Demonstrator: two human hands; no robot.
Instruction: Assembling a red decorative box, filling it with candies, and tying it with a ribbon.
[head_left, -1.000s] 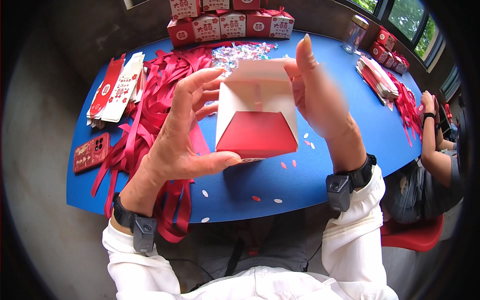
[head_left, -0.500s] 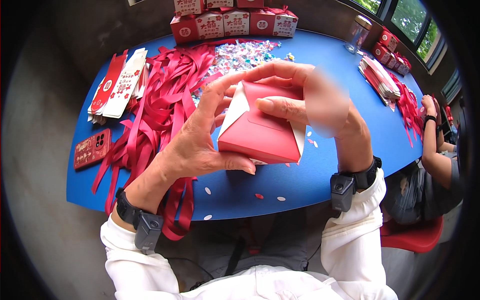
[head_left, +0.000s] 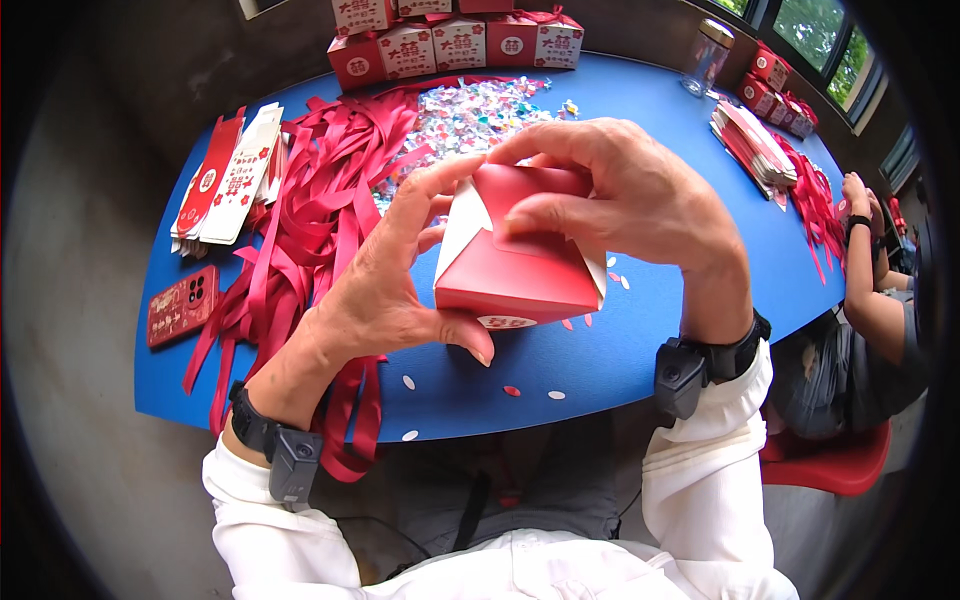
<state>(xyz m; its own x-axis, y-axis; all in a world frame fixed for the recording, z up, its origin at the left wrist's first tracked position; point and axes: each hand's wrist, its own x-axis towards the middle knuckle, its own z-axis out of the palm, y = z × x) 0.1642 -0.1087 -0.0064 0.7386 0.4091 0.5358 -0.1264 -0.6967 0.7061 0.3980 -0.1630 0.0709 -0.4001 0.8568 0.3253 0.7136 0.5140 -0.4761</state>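
A red and white cardboard gift box [head_left: 520, 280] is held between my hands above the near part of the blue table [head_left: 650, 320]. My left hand [head_left: 380, 290] is wrapped round its left side, thumb along the lower front edge. My right hand [head_left: 640, 205] grips the top from the right. Its thumb presses on the red top flap, and its fingers curl over the far edge. The top flaps are folded over, with a white flap showing at the left. The box's far side is hidden by my fingers.
Red ribbons [head_left: 325, 200] heap left of the box, beside flat printed box blanks [head_left: 240, 180] and a phone [head_left: 182, 306]. Wrapped candies [head_left: 465, 120] lie behind it, near stacked boxes [head_left: 435, 50]. A jar [head_left: 708, 60] stands far right. Another person's arm [head_left: 862, 285] is at the right.
My right thumb has bent and pushed further down onto the top flap. The box has tipped slightly, so more of its near face shows. The view has shifted a little.
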